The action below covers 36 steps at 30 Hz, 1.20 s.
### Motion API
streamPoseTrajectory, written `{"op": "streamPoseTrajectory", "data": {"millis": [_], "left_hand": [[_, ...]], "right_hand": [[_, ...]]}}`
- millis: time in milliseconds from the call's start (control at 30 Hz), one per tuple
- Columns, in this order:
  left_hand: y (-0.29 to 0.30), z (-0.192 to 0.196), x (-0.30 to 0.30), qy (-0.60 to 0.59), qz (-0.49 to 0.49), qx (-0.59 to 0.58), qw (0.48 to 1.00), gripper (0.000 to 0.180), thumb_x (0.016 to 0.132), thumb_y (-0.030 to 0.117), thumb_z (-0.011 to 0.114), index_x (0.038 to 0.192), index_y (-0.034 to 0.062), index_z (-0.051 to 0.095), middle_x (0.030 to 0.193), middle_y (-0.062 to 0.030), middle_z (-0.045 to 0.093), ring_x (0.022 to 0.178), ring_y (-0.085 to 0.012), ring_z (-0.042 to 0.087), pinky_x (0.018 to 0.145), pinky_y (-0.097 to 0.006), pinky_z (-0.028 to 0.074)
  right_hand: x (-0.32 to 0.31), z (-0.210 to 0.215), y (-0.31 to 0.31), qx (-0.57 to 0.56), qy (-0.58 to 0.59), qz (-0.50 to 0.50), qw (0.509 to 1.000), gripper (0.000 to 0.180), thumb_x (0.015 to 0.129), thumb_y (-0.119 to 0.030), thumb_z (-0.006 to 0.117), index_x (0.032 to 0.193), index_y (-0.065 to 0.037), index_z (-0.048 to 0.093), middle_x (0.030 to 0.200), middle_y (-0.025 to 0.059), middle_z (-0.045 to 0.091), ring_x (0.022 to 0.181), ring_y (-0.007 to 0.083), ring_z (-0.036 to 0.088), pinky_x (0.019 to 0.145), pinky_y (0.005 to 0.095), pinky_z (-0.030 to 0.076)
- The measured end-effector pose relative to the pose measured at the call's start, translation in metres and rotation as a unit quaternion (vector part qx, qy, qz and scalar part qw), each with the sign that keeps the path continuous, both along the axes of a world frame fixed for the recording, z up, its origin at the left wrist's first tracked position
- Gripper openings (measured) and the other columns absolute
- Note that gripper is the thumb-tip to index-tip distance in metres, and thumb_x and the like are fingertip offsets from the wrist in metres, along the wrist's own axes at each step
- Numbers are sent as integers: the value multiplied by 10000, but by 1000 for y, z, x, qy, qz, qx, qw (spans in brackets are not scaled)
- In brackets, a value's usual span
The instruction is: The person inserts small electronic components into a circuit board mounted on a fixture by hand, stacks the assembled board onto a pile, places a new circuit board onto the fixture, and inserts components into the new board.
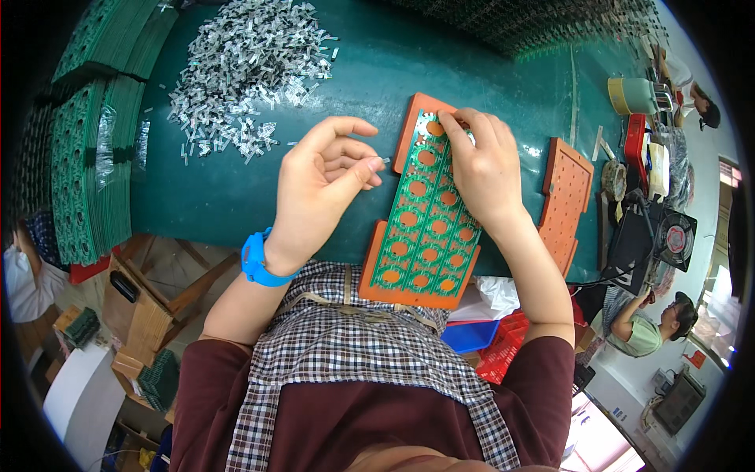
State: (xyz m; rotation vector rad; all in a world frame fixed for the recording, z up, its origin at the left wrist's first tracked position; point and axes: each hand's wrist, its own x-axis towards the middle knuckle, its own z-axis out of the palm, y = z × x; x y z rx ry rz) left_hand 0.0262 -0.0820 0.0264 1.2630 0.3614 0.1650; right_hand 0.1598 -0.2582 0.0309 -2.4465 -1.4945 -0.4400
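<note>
A green circuit board panel (409, 216) with rows of round openings lies on an orange fixture plate (370, 271) in front of me. My right hand (486, 161) rests on the panel's far end, its fingers curled and the thumb and fingertips pressed down there; whatever they pinch is hidden. To the left of the panel, my left hand (326, 169) hovers above the table with its fingers bent. Between its thumb and fingertip is a small translucent strip (385, 160). A big heap of similar small strips (248, 67) is spread on the table at the far left.
The green table (212, 200) bears stacked green panels (94, 165) at the left and more panels (543, 23) at the back. A second orange plate (568, 189) lies to the right. Beyond are a green container (633, 95), a fan (676, 237) and other people (649, 322).
</note>
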Motion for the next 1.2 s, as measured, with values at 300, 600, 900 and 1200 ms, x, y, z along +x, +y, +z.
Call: {"op": "streamPoseTrajectory", "data": {"millis": [300,600,900,1200], "left_hand": [[-28,-7,-5,-40,-26,-5,999,261,884,-45,585,1134,-12,518,877,-84,644,815,-97,634,726,-227,524],[21,-8,-4,49,57,642,763,319,745,151,742,1015,62,598,946,-93,552,906,-280,526,788,-397,406],[17,-12,-2,36,-34,685,727,132,812,26,630,928,21,569,870,-108,544,811,-283,514,703,-386,423],[12,1,-6,-12,-29,428,903,165,872,-20,589,1036,-32,585,872,-98,621,774,-203,621,670,-309,495]], "right_hand": [[-41,17,-1,135,474,6,870,135,810,-57,688,935,-8,673,857,100,659,796,254,637,697,333,501],[-2,15,-2,33,309,-17,950,87,881,-70,572,933,-1,583,922,139,580,881,328,592,731,398,482],[2,12,1,-17,277,9,961,98,893,-84,565,947,-3,567,945,139,573,897,339,585,749,405,489],[-10,-7,-7,26,147,20,989,157,806,-57,646,952,-29,595,912,87,592,824,267,618,667,375,499]]}}
